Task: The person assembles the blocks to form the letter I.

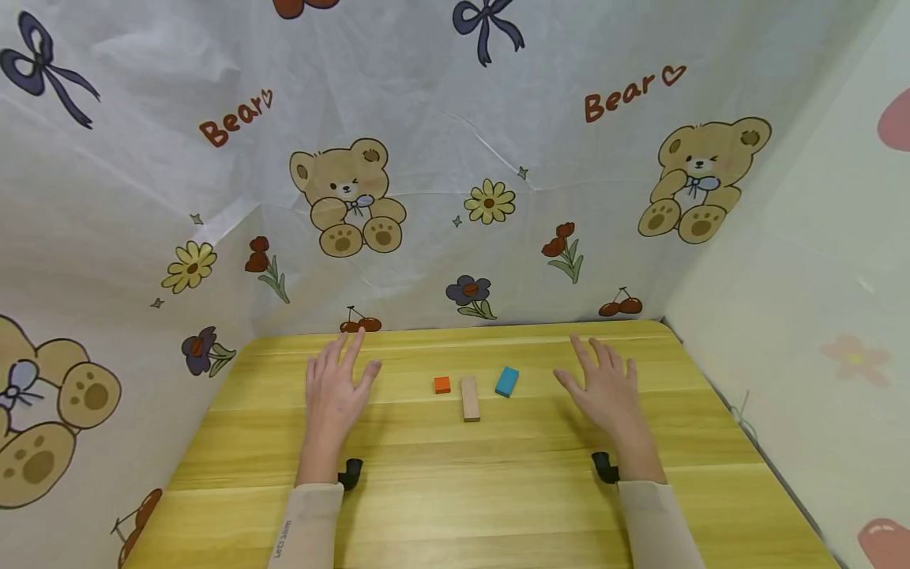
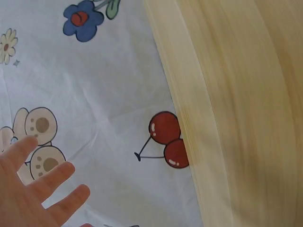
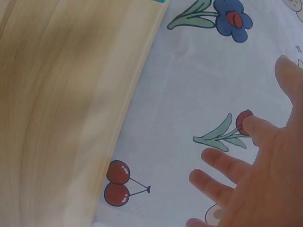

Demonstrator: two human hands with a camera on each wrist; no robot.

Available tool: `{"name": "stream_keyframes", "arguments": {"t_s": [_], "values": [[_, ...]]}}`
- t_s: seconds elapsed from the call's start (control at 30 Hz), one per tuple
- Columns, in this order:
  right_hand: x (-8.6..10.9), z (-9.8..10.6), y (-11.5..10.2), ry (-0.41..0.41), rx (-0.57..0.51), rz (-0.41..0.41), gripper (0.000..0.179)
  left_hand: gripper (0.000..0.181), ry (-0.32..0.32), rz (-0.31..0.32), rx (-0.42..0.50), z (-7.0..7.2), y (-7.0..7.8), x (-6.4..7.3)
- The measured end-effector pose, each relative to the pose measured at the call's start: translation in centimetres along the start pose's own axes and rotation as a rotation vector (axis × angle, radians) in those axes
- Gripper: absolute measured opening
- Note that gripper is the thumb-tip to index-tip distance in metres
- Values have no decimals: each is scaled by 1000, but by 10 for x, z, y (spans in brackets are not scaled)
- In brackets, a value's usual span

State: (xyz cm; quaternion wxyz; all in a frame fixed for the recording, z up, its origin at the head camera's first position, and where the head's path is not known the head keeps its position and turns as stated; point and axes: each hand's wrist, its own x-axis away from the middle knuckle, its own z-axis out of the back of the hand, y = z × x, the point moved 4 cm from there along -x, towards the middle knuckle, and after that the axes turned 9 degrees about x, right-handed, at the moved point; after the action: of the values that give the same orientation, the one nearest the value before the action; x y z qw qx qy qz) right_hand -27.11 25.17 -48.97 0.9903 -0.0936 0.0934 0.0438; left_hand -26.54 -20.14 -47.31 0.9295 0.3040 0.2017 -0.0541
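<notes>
Three blocks lie apart on the wooden table between my hands in the head view: a small orange block (image 1: 442,385), a long plain wood block (image 1: 470,398) and a blue block (image 1: 507,382). My left hand (image 1: 337,389), fingers spread, is left of the orange block and holds nothing. To the right of the blue block, my right hand (image 1: 603,390) also has its fingers spread with nothing in them. In the wrist views, the left hand (image 2: 35,191) and right hand (image 3: 265,175) appear against the patterned cloth. A blue sliver of a block (image 3: 158,1) shows at the right wrist view's top edge.
The wood-grain table (image 1: 455,490) ends at a back edge against a white cloth (image 1: 426,103) printed with bears and flowers. Cloth also hangs along the left and right sides. A black wrist device (image 1: 351,473) sits by the left cuff, another black device (image 1: 606,468) by the right.
</notes>
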Motion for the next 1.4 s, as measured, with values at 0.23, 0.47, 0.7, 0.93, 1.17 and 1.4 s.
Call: {"name": "stream_keyframes", "arguments": {"t_s": [0.23, 0.47, 0.7, 0.93, 1.17, 1.4], "values": [[-1, 3, -7, 47, -9, 13, 81, 71, -29, -2, 70, -12, 9, 1], [-2, 4, -11, 38, 11, 26, 82, 73, -36, -6, 85, -22, 19, 7], [-3, 4, -14, 10, 25, 22, 84, 73, -74, 0, 104, -33, 28, 10], [-5, -1, -16, -13, 8, 29, 88, 75, -105, 18, 138, -40, 35, 14], [-6, -2, -20, -9, -58, 32, 90, 76, -135, 10, 143, -47, 38, 17], [-5, -6, -27, -28, -127, 45, 89, 77, -170, -1, 146, -53, 39, 22]]}}
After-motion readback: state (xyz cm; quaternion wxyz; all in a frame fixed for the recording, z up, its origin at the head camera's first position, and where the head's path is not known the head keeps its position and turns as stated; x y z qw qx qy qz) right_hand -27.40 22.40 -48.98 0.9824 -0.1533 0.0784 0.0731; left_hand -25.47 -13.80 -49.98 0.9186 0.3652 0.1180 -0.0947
